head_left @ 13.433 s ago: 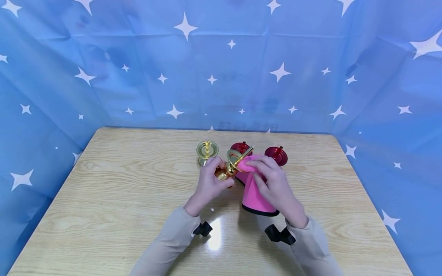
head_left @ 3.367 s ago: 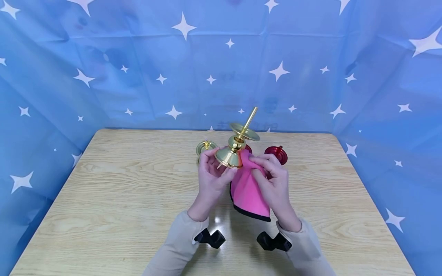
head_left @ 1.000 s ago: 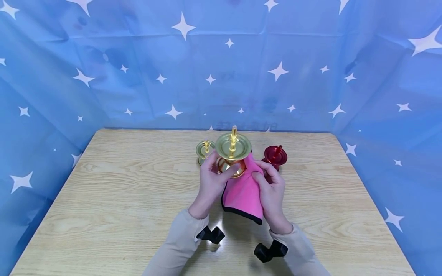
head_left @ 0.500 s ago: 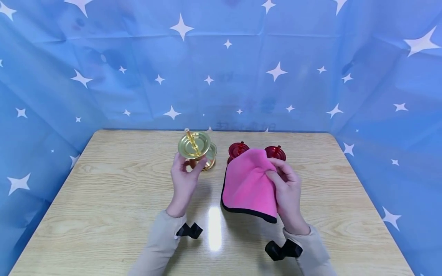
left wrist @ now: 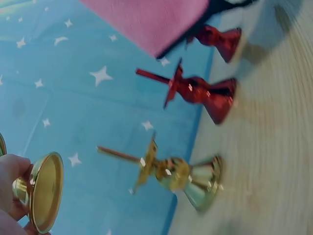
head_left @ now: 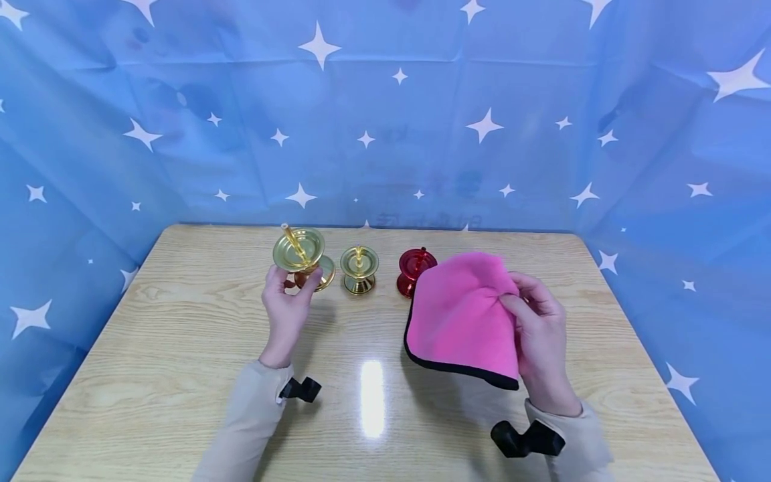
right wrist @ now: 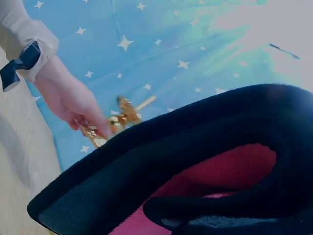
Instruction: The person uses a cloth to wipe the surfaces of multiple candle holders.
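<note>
My left hand (head_left: 286,311) grips a shiny gold candlestick (head_left: 299,249) low down, near its base, and holds it tilted above the table's left-middle part. Its flared foot (left wrist: 46,193) shows in the left wrist view. A pink cloth (head_left: 466,314) with black edging hangs from my right hand (head_left: 542,335), pinched between thumb and fingers. Folds of the dark-edged cloth fill much of the right wrist view. Between the hands stand a second gold candlestick (head_left: 359,264) and a red candlestick (head_left: 414,268), both upright. Another red candlestick (left wrist: 222,41) is hidden behind the cloth in the head view.
The light wooden table (head_left: 181,348) ends at a blue curtain (head_left: 361,100) with white stars behind it. Each wrist bears a black camera mount, the left one (head_left: 301,389) near the cuff.
Earlier the cloth touched the gold candlestick; the two have since separated. My left hand has carried the candlestick left, past the standing gold one. The cloth has moved right, covering one red candlestick.
</note>
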Demonstrator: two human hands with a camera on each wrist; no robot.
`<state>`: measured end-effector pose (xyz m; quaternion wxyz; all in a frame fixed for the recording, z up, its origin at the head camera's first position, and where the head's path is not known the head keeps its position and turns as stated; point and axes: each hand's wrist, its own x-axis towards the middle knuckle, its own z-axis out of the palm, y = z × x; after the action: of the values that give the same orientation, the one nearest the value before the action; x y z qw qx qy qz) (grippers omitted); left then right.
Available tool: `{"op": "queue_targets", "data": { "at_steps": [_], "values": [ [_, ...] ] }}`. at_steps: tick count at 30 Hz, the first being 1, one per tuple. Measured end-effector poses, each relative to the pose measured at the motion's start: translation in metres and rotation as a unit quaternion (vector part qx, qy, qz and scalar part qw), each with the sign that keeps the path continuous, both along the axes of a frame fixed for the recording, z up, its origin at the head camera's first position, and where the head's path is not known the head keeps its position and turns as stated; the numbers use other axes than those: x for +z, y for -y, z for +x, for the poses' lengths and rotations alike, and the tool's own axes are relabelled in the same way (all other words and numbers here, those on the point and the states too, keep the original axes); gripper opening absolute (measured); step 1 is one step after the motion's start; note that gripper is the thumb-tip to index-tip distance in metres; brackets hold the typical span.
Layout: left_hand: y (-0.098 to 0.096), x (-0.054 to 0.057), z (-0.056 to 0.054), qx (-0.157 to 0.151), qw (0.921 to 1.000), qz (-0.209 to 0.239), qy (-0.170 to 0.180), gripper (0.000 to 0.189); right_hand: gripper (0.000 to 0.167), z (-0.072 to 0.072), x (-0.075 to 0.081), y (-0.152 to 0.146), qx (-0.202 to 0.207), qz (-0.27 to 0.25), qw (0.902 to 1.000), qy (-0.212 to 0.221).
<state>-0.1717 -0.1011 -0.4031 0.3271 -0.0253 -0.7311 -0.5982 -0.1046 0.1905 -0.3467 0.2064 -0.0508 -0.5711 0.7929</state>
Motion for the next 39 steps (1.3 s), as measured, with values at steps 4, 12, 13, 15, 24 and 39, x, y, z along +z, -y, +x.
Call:
{"op": "queue_targets", "data": {
  "at_steps": [4,12,13,15,24,39],
  "values": [
    [0.012,-0.02,-0.012,0.012,0.9999,-0.004,0.006,0.022,0.027,0.003,0.004,-0.011,0.003,-0.018,0.9998,-0.007],
    [0.032,-0.056,-0.032,0.013,0.9989,0.0,0.046,0.027,0.025,0.012,0.005,-0.04,0.02,-0.061,0.9977,-0.023],
    [0.033,-0.057,-0.033,0.015,0.9986,-0.002,0.051,0.027,0.026,0.013,0.005,-0.044,0.021,-0.068,0.9971,-0.024],
    [0.036,-0.06,-0.035,0.019,0.9981,-0.006,0.058,0.026,0.027,0.015,0.003,-0.05,0.019,-0.082,0.9961,-0.026],
    [0.04,-0.069,-0.036,0.026,0.9923,-0.008,0.12,0.029,0.032,0.022,-0.009,-0.079,0.034,-0.123,0.9916,-0.018],
    [0.049,-0.081,-0.035,0.028,0.9856,-0.001,0.167,0.033,0.034,0.024,-0.045,-0.129,0.027,-0.19,0.9805,0.04]
  ]
}}
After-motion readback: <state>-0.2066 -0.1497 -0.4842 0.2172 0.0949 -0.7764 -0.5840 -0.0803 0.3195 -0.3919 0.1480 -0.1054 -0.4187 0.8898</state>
